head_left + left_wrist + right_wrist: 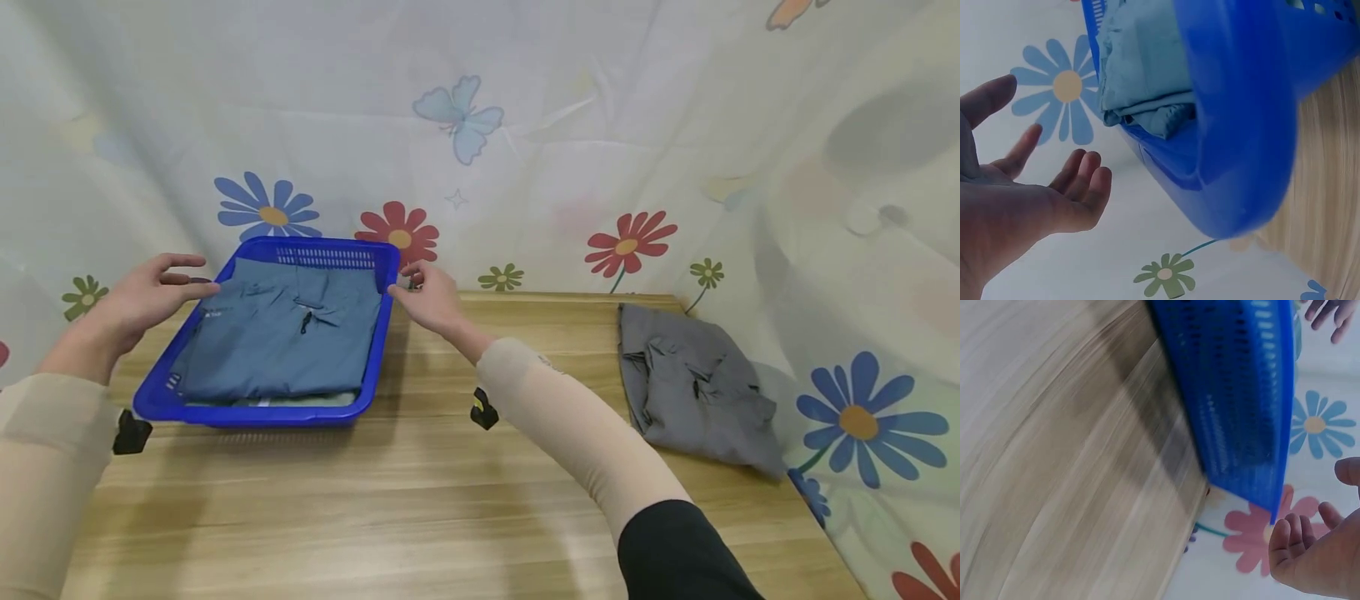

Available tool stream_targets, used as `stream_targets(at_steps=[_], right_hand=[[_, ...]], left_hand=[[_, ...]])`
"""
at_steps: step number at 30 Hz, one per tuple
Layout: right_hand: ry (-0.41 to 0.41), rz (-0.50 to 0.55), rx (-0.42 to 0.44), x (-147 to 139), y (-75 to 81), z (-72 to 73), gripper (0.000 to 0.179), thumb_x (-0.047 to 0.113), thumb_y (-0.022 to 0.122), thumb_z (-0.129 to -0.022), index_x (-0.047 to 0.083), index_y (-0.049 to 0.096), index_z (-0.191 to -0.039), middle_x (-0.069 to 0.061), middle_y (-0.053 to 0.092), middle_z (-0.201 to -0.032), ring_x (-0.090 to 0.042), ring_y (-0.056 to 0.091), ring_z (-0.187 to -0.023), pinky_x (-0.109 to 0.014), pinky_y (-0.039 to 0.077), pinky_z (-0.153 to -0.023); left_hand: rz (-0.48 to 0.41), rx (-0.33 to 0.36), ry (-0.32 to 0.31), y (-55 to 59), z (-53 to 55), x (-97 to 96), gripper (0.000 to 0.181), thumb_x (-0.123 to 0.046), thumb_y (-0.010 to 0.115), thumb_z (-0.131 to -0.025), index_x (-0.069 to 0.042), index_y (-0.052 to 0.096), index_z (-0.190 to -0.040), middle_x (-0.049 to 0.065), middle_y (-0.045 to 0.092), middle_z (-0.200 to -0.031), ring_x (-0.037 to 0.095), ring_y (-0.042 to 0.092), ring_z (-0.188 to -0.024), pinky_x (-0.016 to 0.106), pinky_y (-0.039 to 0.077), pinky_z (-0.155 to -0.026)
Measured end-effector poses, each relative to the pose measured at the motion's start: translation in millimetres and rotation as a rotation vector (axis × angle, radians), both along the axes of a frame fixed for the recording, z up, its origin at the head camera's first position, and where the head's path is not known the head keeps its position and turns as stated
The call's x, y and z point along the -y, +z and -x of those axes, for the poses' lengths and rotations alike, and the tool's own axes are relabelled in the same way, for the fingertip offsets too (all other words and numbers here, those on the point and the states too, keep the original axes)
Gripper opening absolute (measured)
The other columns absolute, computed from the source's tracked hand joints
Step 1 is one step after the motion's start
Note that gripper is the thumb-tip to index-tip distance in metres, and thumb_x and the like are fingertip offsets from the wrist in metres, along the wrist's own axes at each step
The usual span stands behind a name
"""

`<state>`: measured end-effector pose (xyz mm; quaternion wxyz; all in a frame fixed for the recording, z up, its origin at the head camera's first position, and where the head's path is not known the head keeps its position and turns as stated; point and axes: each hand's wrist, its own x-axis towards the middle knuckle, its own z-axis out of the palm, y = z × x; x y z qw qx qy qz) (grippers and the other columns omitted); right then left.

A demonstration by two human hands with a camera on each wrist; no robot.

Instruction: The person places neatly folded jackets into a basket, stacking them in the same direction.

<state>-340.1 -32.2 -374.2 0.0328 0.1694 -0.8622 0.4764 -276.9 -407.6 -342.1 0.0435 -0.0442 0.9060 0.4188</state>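
A blue plastic basket stands at the left of the table with a folded blue-grey garment in it. Something pale shows under that garment at the front; its kind is hidden. My left hand is by the basket's left rim, and the left wrist view shows its relaxed fingers apart from the plastic. Beside the far right corner is my right hand, loosely bent and holding nothing. In the right wrist view a gap shows between the right hand and the basket.
A dark grey folded garment lies at the table's right side, near the curtain. The wooden table ends at the back against a hanging flower-print curtain. Small black devices sit at both wrists.
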Motion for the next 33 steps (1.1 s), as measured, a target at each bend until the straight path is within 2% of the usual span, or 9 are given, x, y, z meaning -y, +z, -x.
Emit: stream_targets(at_steps=[3, 8, 12, 15, 27, 33], right_hand=[[0.013, 0.009, 0.026, -11.0, -2.5, 1.6, 0.033, 0.022, 0.068, -0.099, 0.002, 0.064, -0.124, -0.014, 0.065, -0.115, -0.022, 0.063, -0.101, -0.033, 0.052, -0.086], [0.059, -0.017, 0.052, -27.6, -2.7, -1.1, 0.035, 0.021, 0.065, -0.100, -0.001, 0.062, -0.127, -0.017, 0.065, -0.122, -0.027, 0.063, -0.106, -0.036, 0.053, -0.087], [0.096, -0.032, 0.058, -38.4, -7.0, -2.0, 0.030, 0.017, 0.063, -0.101, -0.001, 0.063, -0.125, -0.021, 0.064, -0.124, -0.030, 0.063, -0.107, -0.037, 0.052, -0.090], [0.127, -0.041, 0.061, -46.3, -12.4, -2.1, 0.026, 0.014, 0.061, -0.102, -0.001, 0.063, -0.123, -0.019, 0.065, -0.121, -0.029, 0.062, -0.107, -0.035, 0.051, -0.091], [0.189, -0.161, -0.059, -85.6, -20.0, -18.0, 0.020, 0.008, 0.060, -0.100, -0.003, 0.068, -0.115, -0.013, 0.069, -0.105, -0.024, 0.063, -0.092, -0.032, 0.051, -0.082], [0.191, -0.201, -0.053, -104.5, -27.6, -26.8, 0.017, 0.009, 0.060, -0.100, 0.001, 0.070, -0.112, -0.009, 0.069, -0.102, -0.022, 0.063, -0.090, -0.032, 0.052, -0.077]], left_hand=[[0.012, -0.006, 0.006, 0.3, 0.4, -4.5, 0.097, -0.060, 0.055, -0.100, -0.002, 0.010, -0.164, 0.042, 0.014, -0.159, 0.063, 0.014, -0.142, 0.079, 0.017, -0.106], [0.043, -0.004, -0.002, 3.1, 0.2, -14.3, 0.099, -0.064, 0.054, -0.098, -0.002, 0.014, -0.163, 0.041, 0.018, -0.158, 0.063, 0.019, -0.141, 0.079, 0.020, -0.106], [0.039, 0.000, -0.034, 5.3, -1.6, -24.1, 0.092, -0.059, 0.054, -0.100, -0.001, 0.017, -0.162, 0.040, 0.017, -0.159, 0.062, 0.020, -0.141, 0.077, 0.022, -0.106], [0.040, 0.002, -0.068, 7.2, -4.0, -32.9, 0.085, -0.053, 0.055, -0.103, -0.001, 0.021, -0.161, 0.039, 0.018, -0.159, 0.061, 0.020, -0.141, 0.076, 0.023, -0.107], [0.069, -0.017, -0.175, 7.1, -13.2, -76.9, 0.069, -0.042, 0.055, -0.106, -0.001, 0.031, -0.157, 0.036, 0.032, -0.154, 0.054, 0.031, -0.139, 0.070, 0.031, -0.107], [0.066, -0.034, -0.218, 5.1, -15.4, -102.1, 0.063, -0.039, 0.055, -0.107, -0.001, 0.037, -0.154, 0.032, 0.038, -0.151, 0.050, 0.036, -0.137, 0.066, 0.036, -0.105]])
